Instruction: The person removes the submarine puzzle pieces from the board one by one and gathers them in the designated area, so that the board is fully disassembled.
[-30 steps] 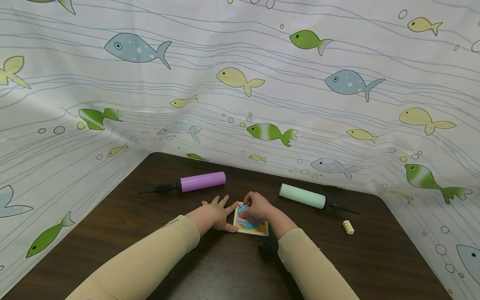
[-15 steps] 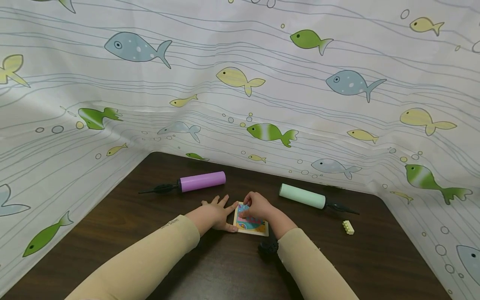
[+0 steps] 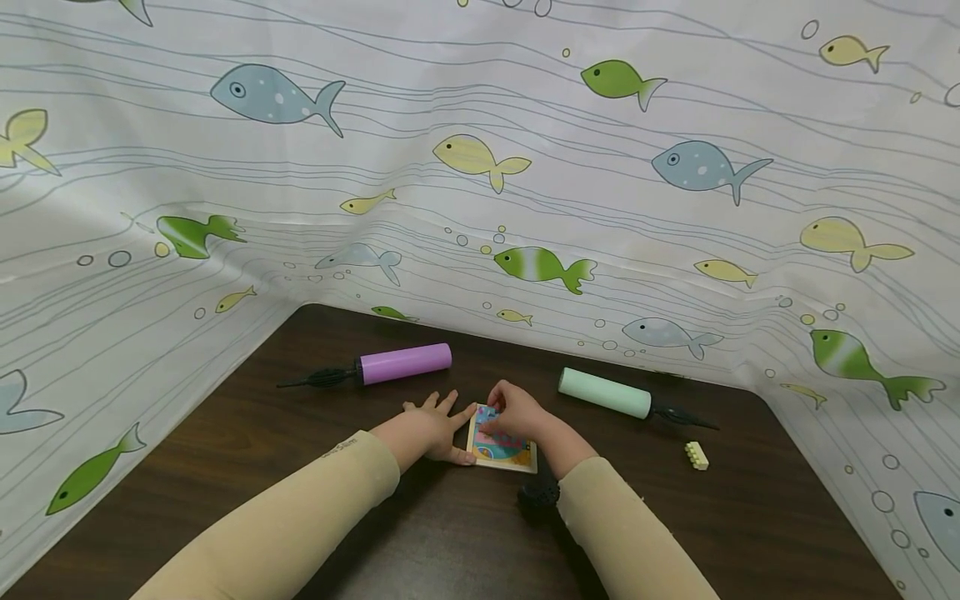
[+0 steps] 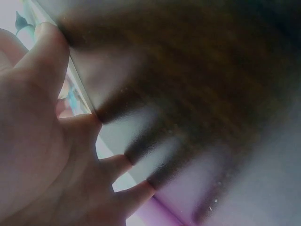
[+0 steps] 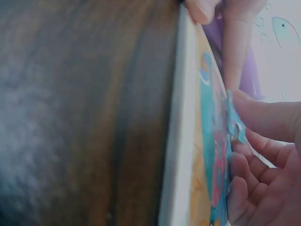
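A small jigsaw puzzle [image 3: 498, 454] in a pale wooden frame lies on the dark table, showing a blue, pink and orange picture. My left hand [image 3: 429, 429] rests on the table with fingers spread; its thumb and index finger touch the frame's left edge. Over the puzzle's upper part, my right hand [image 3: 519, 413] pinches a blue puzzle piece [image 5: 236, 126]. In the right wrist view that piece stands tilted up from the picture, between thumb and fingers. The right hand hides part of the puzzle. In the left wrist view, the left hand [image 4: 42, 136] presses its fingertips on the tabletop.
A purple hand pump [image 3: 405, 364] with a black handle lies at the back left. Behind to the right is a mint-green pump [image 3: 604, 392]. A pale yellow toy brick [image 3: 697, 455] sits further right. A fish-patterned sheet [image 3: 420, 225] walls the table's back and sides.
My right hand has lifted and shifted very slightly over the puzzle, baring a bit more blue under its fingers. The left hand and the frame have stayed in place.
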Demonstrator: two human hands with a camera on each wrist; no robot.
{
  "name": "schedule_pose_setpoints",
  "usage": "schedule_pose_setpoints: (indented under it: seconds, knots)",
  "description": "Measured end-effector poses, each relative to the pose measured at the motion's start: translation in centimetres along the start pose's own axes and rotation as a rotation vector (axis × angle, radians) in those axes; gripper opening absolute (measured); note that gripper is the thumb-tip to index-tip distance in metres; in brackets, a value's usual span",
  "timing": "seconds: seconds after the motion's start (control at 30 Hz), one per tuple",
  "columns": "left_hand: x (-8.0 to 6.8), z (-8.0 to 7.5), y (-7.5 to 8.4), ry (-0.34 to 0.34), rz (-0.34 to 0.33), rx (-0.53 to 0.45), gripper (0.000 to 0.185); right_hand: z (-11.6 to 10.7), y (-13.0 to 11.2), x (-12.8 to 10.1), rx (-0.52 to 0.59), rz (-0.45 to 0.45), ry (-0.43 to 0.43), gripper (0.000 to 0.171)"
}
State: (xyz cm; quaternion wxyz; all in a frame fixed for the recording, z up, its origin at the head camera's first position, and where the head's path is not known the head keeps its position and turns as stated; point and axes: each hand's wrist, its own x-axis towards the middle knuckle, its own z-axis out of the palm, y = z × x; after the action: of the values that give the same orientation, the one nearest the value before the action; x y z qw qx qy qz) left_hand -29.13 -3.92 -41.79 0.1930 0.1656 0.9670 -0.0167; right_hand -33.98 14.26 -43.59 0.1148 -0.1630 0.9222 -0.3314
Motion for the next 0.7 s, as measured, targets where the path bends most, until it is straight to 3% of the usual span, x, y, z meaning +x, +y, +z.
schedule_pose_setpoints:
  seconds: [0.23, 0.7]
  knots:
    - [0.0, 0.0, -0.1, 0.002, -0.003, 0.0, 0.092, -0.1, 0.3, 0.0, 0.094, -0.012, 0.062, 0.005]
    - [0.3, 0.0, 0.1, -0.015, -0.016, -0.022, 0.091, -1.4, 1.3, -0.5, 0.35, 0.07, 0.074, 0.007]
